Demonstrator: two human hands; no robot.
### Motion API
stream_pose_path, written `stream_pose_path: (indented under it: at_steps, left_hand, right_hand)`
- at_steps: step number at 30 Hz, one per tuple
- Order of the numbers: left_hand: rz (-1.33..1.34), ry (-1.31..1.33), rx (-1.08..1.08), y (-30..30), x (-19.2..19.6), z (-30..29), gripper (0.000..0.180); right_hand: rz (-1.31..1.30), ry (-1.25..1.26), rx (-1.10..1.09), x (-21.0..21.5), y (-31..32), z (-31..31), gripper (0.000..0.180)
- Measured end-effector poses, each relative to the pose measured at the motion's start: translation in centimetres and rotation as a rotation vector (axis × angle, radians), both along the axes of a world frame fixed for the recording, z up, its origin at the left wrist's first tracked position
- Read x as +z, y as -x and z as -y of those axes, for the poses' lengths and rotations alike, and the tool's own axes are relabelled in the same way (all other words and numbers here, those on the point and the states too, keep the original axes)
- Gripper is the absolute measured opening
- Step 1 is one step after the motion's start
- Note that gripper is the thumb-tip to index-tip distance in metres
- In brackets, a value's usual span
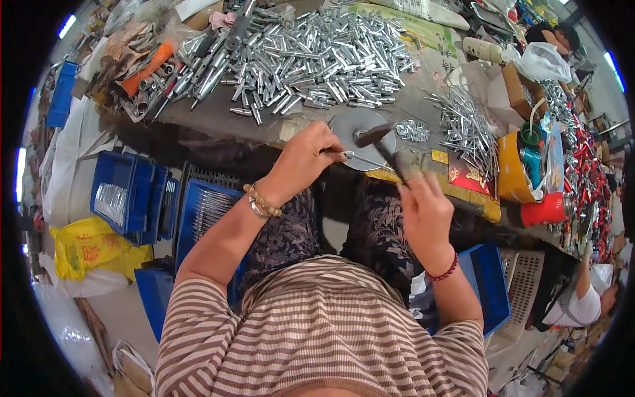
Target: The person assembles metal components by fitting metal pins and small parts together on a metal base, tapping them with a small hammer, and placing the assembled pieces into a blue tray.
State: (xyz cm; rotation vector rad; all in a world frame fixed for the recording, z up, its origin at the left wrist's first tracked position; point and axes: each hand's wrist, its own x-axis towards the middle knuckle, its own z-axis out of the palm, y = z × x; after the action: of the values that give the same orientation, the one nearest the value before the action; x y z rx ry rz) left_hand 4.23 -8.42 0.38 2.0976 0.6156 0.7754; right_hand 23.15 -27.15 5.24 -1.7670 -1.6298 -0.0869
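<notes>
Left hand (pixel 309 155) out over the bench (pixel 152 126) edge, grip clamped on one end of a thin metal rod (pixel 365 159); fingers and thumb pinched together. Rod points right, lying over the lower part of a round grey plate (pixel 343 124) at the front of the bench. Right hand (pixel 426 206) has its grip closed around the handle of a hammer (pixel 401 165); head up and to the left, over the plate's right part, just above the rod in view. Can't tell if the hammer touches anything.

Behind the plate: big heap of shiny metal tubes (pixel 331 59). Right of plate: small cluster of short metal pieces (pixel 413 131), then a loose pile of thin rods (pixel 468 126). Red packet (pixel 471 177) near the front edge, below that pile. Farther right: yellow container (pixel 510 165), red bottle (pixel 544 209) just beside it. Far left on bench: orange-handled tool (pixel 149 69) among other tools.

Below bench, left side: blue bin (pixel 126 169) holding metal pieces, yellow bag (pixel 92 248) near it. Another person (pixel 582 301) at far right.
</notes>
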Motion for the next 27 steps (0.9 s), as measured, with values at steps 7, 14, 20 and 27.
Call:
stream_pose_path:
  at_steps: [7, 14, 20, 27]
  left_hand:
    - [0.004, -0.038, 0.114, -1.0, 0.3, 0.2, 0.014]
    - [-0.014, -0.153, 0.229, -4.8, 0.3, -1.7, 0.012]
    - [-0.001, -0.262, 0.214, -5.4, -0.9, -3.0, 0.013]
    - [-0.076, -0.375, 0.192, -4.9, -1.1, -3.7, 0.012]
  right_hand:
    - [-0.368, -0.045, -0.044, 0.4, -1.5, 0.1, 0.04]
    - [-0.458, 0.038, -0.005, 2.6, -1.7, -1.5, 0.054]
    - [-0.119, -0.197, -0.007, 0.3, -2.7, -2.7, 0.032]
    - [-0.142, 0.004, -0.043, 0.5, -2.5, -3.3, 0.035]
